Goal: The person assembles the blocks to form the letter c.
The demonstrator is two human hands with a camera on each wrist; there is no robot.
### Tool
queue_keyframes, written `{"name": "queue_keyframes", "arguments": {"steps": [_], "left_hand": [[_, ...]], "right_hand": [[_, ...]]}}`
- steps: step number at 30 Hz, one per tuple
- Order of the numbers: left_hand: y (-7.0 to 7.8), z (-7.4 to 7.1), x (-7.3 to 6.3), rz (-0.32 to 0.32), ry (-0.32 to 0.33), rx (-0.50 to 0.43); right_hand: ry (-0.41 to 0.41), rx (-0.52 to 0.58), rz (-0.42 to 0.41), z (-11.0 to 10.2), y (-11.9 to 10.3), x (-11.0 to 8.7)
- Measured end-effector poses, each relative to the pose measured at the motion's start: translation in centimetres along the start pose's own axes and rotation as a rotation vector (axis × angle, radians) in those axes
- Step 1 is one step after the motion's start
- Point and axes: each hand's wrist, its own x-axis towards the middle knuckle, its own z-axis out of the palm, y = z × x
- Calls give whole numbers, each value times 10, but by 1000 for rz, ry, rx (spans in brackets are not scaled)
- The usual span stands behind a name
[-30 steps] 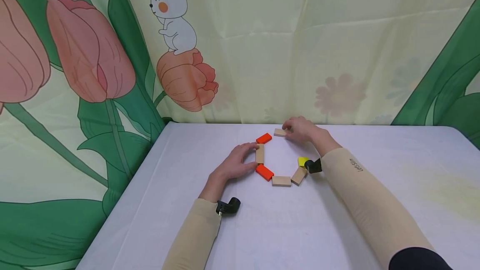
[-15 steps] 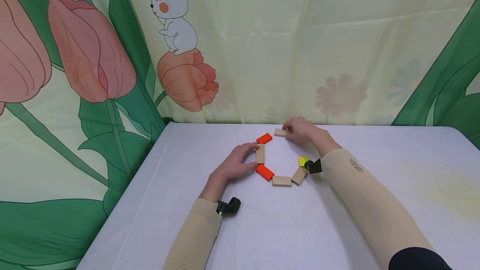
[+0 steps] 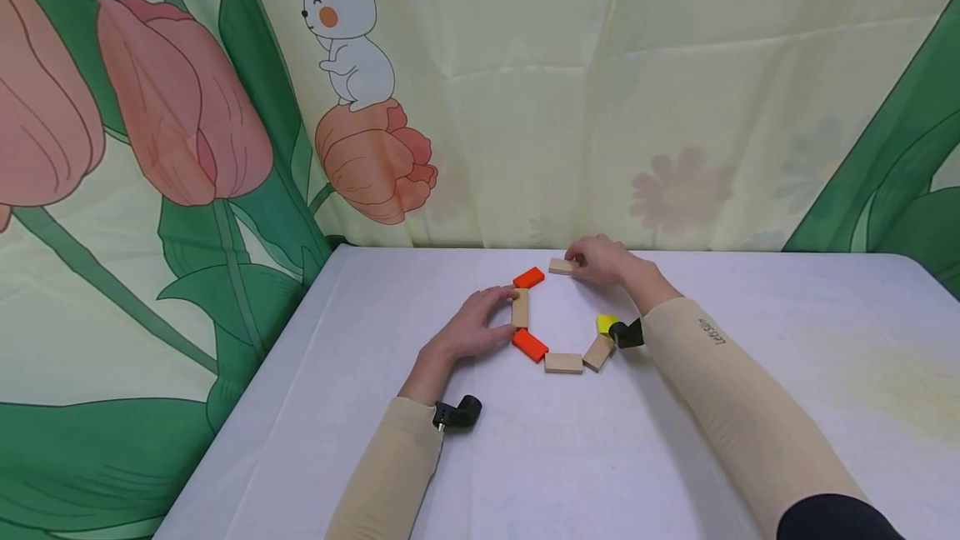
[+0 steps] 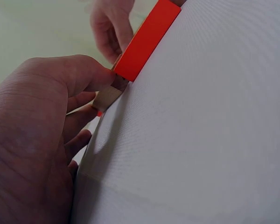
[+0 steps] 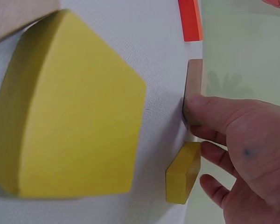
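Note:
My left hand spans a plain wooden block lengthwise, thumb at its near end and a finger at its far end. Red blocks sit at both ends of it: a near red block and a far red block. Farther back, my right hand pinches another wooden block, which lies flat with a gap between it and the far red block. In the right wrist view a small yellow block stands close to my right hand's lower fingers; the head view hides it.
A wooden block, a slanted wooden block and a large yellow block continue the curve on the near right. My right sleeve's camera hangs by the yellow one. Behind the white-covered table hangs a printed curtain.

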Motion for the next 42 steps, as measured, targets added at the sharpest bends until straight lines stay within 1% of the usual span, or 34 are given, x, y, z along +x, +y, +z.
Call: {"name": "queue_keyframes", "arguments": {"steps": [9,14,22,28,34,39,42], "left_hand": [[0,0,-1,-7,-1,-1],[0,-1,0,3,-2,0],[-1,0,0,0,1,6],[-2,0,1,1,1,7],[-2,0,2,-1,1,3],[-2,1,1,3,3,2],[-2,1,1,-7,-1,7]], "right_hand": [[10,1,-1,1,-1,1],[10,1,0,0,-5,2],[19,-26,-1,0,-8,2],[21,-26,-5,1,-8,4],[12,-15,5,1,-9,4],[5,-12,-7,2,-10,4],[4,-14,-14,3,-9,4]]}}
